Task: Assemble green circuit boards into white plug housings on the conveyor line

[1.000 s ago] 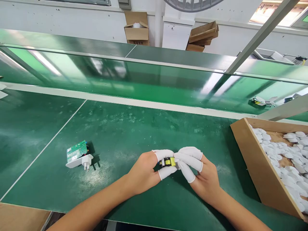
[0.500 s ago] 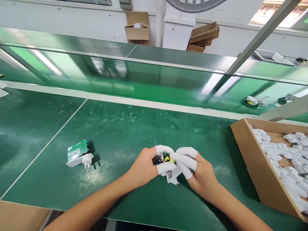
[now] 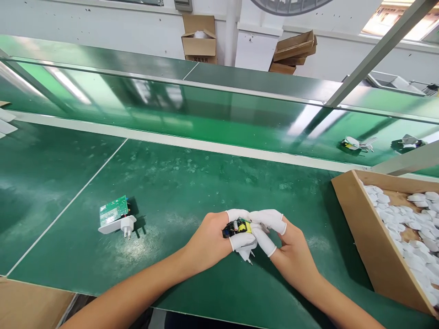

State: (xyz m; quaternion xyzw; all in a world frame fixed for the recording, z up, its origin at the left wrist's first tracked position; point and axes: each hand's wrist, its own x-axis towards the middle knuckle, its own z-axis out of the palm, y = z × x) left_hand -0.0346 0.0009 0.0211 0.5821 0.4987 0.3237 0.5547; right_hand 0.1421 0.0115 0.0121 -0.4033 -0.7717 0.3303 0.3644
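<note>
My left hand (image 3: 214, 237), with white finger covers on its fingertips, is closed around an opened plug-in power adapter (image 3: 244, 225). The adapter's bare circuit board faces up, showing a yellow transformer and dark parts. Its white plug housing, with pins pointing down toward me, hangs beneath the left fingers. My right hand (image 3: 279, 235), also in white finger covers, pinches the adapter's right end; the covers hide exactly what lies between those fingertips. Left of my hands, a second opened adapter (image 3: 116, 217) lies on the green bench, green board up and plug toward me.
A cardboard tray (image 3: 363, 233) full of white plastic pieces (image 3: 408, 224) stands at the right. Two adapter parts (image 3: 358, 143) lie past the pale rail (image 3: 240, 153). A slanted metal post (image 3: 377, 57) rises at the back right. Cardboard boxes (image 3: 199, 43) stand by the wall.
My right fingers have shifted around the adapter's right end. The adapter has turned slightly, so more of its board and yellow transformer shows. The whole view has shifted a little.
</note>
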